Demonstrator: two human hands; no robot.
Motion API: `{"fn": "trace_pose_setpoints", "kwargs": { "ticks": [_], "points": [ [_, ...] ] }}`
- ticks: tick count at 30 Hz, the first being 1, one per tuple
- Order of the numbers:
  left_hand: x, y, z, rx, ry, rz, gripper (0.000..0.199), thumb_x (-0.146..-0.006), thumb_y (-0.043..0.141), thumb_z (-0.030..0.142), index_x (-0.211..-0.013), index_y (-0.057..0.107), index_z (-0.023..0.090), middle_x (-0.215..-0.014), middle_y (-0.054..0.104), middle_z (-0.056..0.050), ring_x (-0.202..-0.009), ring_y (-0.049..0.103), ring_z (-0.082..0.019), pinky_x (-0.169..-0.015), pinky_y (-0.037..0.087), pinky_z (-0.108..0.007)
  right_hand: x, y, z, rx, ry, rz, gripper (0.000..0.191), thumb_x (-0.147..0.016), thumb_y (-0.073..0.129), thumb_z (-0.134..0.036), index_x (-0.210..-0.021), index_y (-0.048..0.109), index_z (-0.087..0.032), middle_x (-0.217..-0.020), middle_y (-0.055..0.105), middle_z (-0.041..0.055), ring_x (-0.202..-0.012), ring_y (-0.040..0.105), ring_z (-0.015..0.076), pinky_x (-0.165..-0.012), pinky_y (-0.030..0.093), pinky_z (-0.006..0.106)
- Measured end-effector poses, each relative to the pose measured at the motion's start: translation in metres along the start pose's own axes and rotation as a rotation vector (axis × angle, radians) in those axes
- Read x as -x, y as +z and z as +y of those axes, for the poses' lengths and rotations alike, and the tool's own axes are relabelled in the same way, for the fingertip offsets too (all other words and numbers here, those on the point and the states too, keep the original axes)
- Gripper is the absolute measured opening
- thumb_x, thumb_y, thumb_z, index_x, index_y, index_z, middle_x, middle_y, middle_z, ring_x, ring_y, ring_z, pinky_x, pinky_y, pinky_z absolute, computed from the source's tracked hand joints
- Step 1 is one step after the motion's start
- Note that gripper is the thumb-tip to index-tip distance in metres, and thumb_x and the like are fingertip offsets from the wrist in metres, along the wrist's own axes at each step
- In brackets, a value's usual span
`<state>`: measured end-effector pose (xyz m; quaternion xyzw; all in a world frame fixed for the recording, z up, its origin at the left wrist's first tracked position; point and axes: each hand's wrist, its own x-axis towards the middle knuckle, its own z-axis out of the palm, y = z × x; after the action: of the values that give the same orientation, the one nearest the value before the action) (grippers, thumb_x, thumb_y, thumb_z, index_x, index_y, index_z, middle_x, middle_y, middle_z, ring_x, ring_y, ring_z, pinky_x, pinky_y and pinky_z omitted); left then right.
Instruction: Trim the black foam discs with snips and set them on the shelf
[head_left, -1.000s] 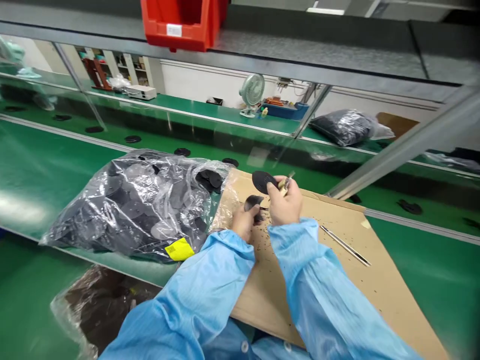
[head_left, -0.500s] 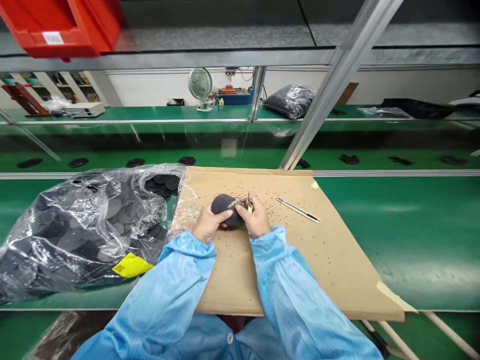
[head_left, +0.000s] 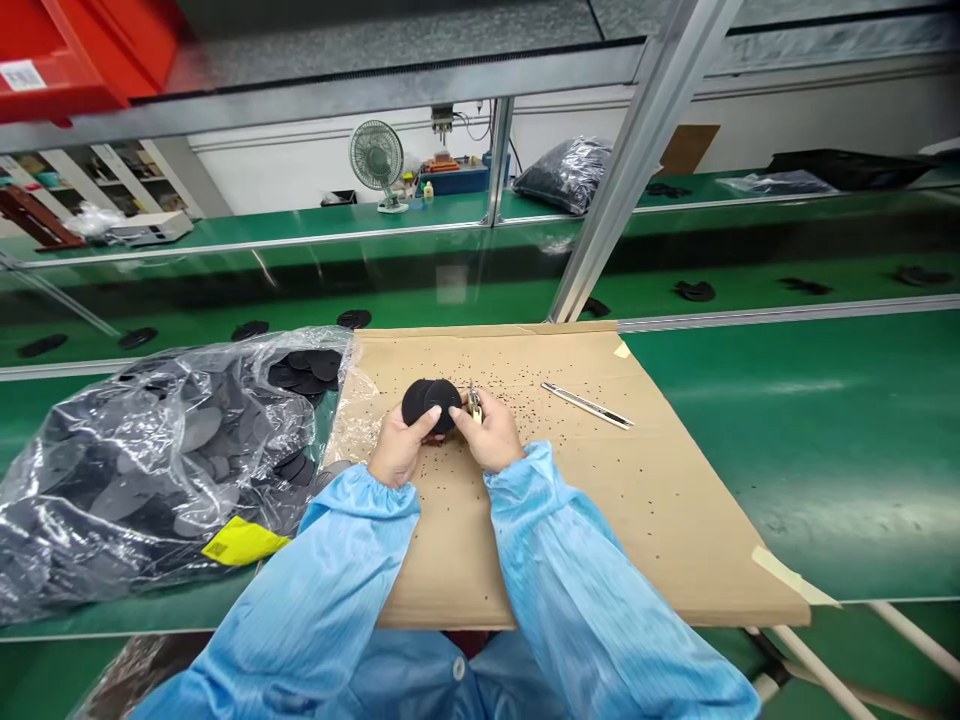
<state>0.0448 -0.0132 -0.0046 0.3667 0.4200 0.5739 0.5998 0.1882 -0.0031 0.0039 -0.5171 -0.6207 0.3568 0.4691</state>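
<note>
Two overlapping black discs (head_left: 432, 402) are held up over a brown cardboard sheet (head_left: 585, 520). My left hand (head_left: 396, 446) grips them from the left, its thumb on top. With finger and thumb, my right hand (head_left: 491, 432) pinches the right edge of the discs, and it also holds a small metal cutting tool (head_left: 475, 404) against its fingers. Tiny dark bits are scattered over the cardboard around both hands. A slim utility knife (head_left: 587, 405) lies on the cardboard to the right of my hands.
A clear plastic bag (head_left: 172, 460) full of dark discs, with a yellow label (head_left: 244, 541), lies at the left. Behind the cardboard runs a green belt (head_left: 405, 318) with small black stacks. A slanted metal post (head_left: 622, 190) and a red bin (head_left: 82, 60) stand above.
The discs now lie flatter and fanned, two round faces showing, where before they were tilted together. The whole view has shifted and tilted slightly, and both hands appear a little further left.
</note>
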Motion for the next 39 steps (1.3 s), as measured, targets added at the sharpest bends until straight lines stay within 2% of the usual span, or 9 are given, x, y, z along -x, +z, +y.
{"fn": "trace_pose_setpoints", "kwargs": {
  "ticks": [9,14,20,23,26,30,39],
  "points": [
    [-0.0019,-0.0016,0.0016,0.054,-0.028,0.04,0.05,-0.057,0.083,0.027,-0.101,0.064,0.015,-0.093,0.069,-0.006,-0.074,0.064,-0.017,-0.061,0.051,-0.027,0.0008,0.0014,0.0007,0.022,-0.052,0.003,0.017,-0.075,0.058,-0.034,-0.084,0.058,-0.019,-0.072,0.059,-0.0001,-0.066,0.051,0.015,-0.064,0.04,0.027],
    [-0.0009,0.0003,0.0038,0.152,-0.012,0.035,0.053,-0.054,0.084,0.022,-0.103,0.063,0.016,-0.101,0.069,-0.007,-0.091,0.065,-0.022,-0.078,0.053,-0.036,0.0017,0.0025,0.001,0.046,-0.049,-0.006,0.016,-0.075,0.058,-0.034,-0.083,0.058,-0.02,-0.071,0.06,0.0,-0.064,0.052,0.0154,-0.064,0.04,0.028],
    [-0.002,-0.0001,0.0003,0.15,0.014,0.016,0.047,-0.058,0.083,0.024,-0.1,0.066,0.015,-0.103,0.07,-0.009,-0.098,0.064,-0.024,-0.088,0.049,-0.04,0.0035,0.0038,-0.0006,0.074,-0.054,0.003,0.017,-0.075,0.059,-0.035,-0.085,0.059,-0.021,-0.072,0.062,0.0008,-0.065,0.054,0.0162,-0.063,0.041,0.028],
    [-0.0028,-0.0008,0.0,0.155,0.043,0.043,0.043,-0.058,0.083,0.024,-0.097,0.068,0.014,-0.1,0.07,-0.008,-0.096,0.064,-0.021,-0.091,0.047,-0.038,0.0031,0.0043,0.0,0.053,-0.037,0.006,0.024,-0.076,0.06,-0.036,-0.094,0.061,-0.02,-0.075,0.063,0.0011,-0.067,0.055,0.0162,-0.065,0.043,0.029],
    [-0.0015,-0.0009,0.0022,0.179,0.001,0.004,0.042,-0.056,0.083,0.024,-0.095,0.068,0.014,-0.096,0.07,-0.007,-0.092,0.064,-0.021,-0.088,0.048,-0.038,0.0022,0.0045,0.0018,-0.027,-0.041,-0.041,0.032,-0.078,0.059,-0.043,-0.1,0.062,-0.019,-0.081,0.064,0.0023,-0.072,0.056,0.0164,-0.069,0.044,0.029],
    [0.0014,-0.0009,0.0039,0.191,-0.06,-0.093,0.041,-0.058,0.083,0.023,-0.095,0.068,0.014,-0.095,0.07,-0.008,-0.09,0.065,-0.022,-0.086,0.049,-0.038,0.0018,0.0033,0.0017,-0.051,-0.057,-0.097,0.035,-0.077,0.059,-0.051,-0.085,0.062,-0.017,-0.069,0.058,0.0004,-0.064,0.051,0.0141,-0.061,0.042,0.027],
    [0.0026,-0.0012,0.005,0.157,-0.027,-0.116,0.035,-0.06,0.082,0.023,-0.091,0.068,0.014,-0.091,0.07,-0.006,-0.087,0.064,-0.019,-0.084,0.05,-0.034,0.0012,0.0021,-0.0009,-0.077,-0.024,-0.125,0.039,-0.072,0.062,-0.057,-0.069,0.057,-0.018,-0.059,0.048,-0.0033,-0.056,0.042,0.011,-0.054,0.036,0.024]
  ]
}}
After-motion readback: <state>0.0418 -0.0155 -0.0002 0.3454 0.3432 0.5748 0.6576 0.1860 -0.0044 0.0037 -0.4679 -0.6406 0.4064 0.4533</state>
